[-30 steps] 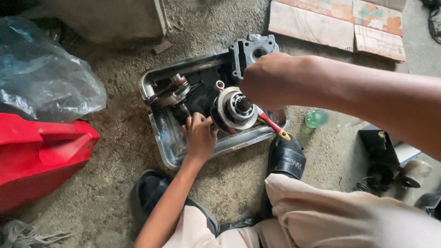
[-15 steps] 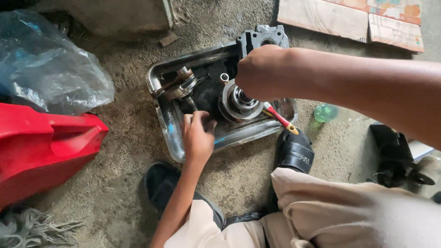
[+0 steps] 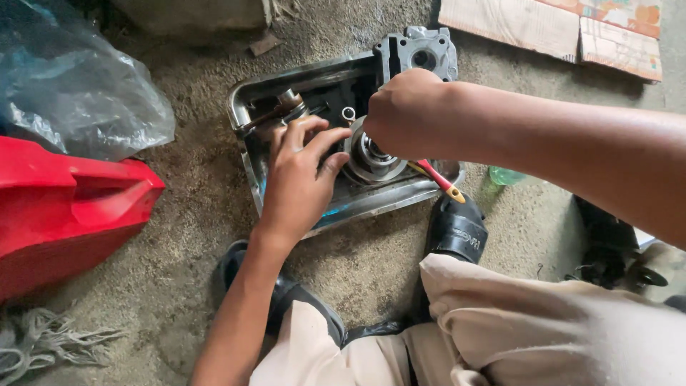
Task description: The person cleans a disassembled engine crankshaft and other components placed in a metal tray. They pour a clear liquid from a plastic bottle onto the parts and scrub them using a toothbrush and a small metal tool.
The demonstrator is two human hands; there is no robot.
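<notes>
Where the view begins nearest the wearer, light trousers (image 3: pixel 543 336) cover bent knees and two black sandals (image 3: pixel 457 230) sit flat on the gritty concrete floor (image 3: pixel 193 207), a squat that brings both arms over the work. Item next out: left hand (image 3: pixel 299 179), fingers spread fairly wide and laid on the rim of a round metal engine part (image 3: pixel 368 159), apparently pressing it down so that it does not turn or slide. Item: right hand (image 3: pixel 404 114), closed in a fist above the same part and gripping a red-handled screwdriver (image 3: pixel 437 179), whose yellow-tipped handle end sticks out toward the sandal; the working tip is hidden under the fist, so what it bears on cannot be told. Item: shallow steel tray (image 3: pixel 246 154) holding the round part at its middle, a connecting rod piece (image 3: pixel 282 109) at its left end and a grey cast housing (image 3: pixel 421 53) at its far edge, the tray seemingly there to keep oily pieces off the grit. Beside, left: red plastic panel (image 3: pixel 64 207), clear plastic bag (image 3: pixel 71 86). Right: green bottle cap (image 3: pixel 506 176). Farthest: flattened cardboard (image 3: pixel 557 28).
</notes>
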